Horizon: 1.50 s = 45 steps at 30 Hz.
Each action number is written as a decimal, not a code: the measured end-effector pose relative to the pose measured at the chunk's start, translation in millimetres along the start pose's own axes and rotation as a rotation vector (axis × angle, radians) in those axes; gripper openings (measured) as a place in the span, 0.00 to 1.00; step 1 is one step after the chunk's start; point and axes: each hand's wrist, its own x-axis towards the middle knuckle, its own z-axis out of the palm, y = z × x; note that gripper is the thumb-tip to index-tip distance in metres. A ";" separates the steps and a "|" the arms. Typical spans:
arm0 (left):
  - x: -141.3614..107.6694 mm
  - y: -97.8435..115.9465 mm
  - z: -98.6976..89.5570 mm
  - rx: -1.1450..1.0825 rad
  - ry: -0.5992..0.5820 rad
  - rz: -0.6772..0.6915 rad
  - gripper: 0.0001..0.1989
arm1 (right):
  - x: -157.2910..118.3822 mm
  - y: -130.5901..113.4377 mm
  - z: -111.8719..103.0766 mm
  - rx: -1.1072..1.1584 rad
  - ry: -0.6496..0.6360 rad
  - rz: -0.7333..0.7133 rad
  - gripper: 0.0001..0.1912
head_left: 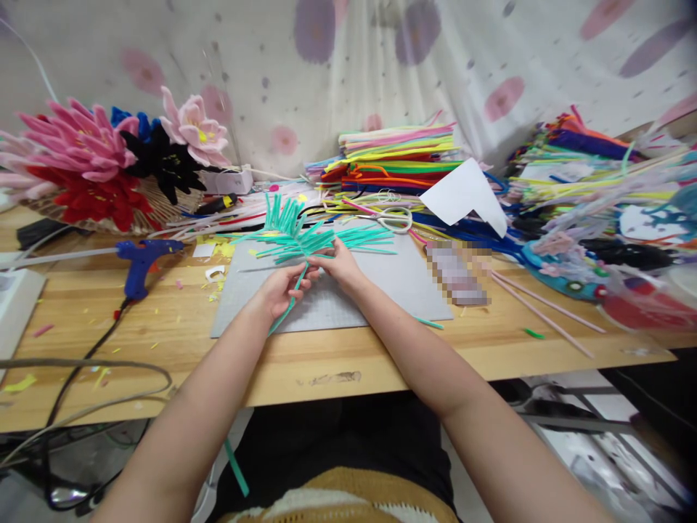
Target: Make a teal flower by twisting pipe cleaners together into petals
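Above a grey board (343,305) I hold a frond of turquoise pipe cleaners (288,236), its many short strands fanned out to both sides. My left hand (286,290) is closed around the lower stem, a long turquoise strand that runs down past the board's front edge. With fingers pinched close to the left ones, my right hand (342,265) grips the frond near its base. More turquoise strands (370,238) spread out on the board just beyond the right hand. The fingertips partly hide where the strands join.
A blue glue gun (140,265) with a cord stands at the left. Fuzzy flowers (81,145) fill the back left. Scissors (395,218), white paper (462,196) and stacked pipe cleaners (397,156) lie behind the board. Pink stems (544,312) and a plastic bag (647,290) are right.
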 end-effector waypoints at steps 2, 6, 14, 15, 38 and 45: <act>0.8 -1.5 1.1 -0.033 0.011 0.008 0.02 | 0.1 0.2 -0.7 0.001 -0.013 -0.004 0.31; 5.6 -8.7 4.9 0.074 0.157 0.158 0.01 | 1.0 0.7 -1.0 -0.015 0.019 -0.015 0.30; 11.3 -22.3 1.0 0.916 0.384 0.703 0.04 | 3.8 5.9 2.3 -0.041 0.106 -0.038 0.32; 10.8 -22.2 0.8 1.056 0.425 0.762 0.05 | 3.9 6.3 2.0 -0.042 0.108 -0.029 0.33; 8.4 -1.2 -8.3 0.296 0.137 0.248 0.09 | 3.3 -2.7 -10.2 -0.076 -0.079 -0.068 0.30; 8.5 -0.4 -7.5 0.296 0.112 0.275 0.13 | 4.2 -2.9 -13.4 -0.114 -0.100 -0.104 0.29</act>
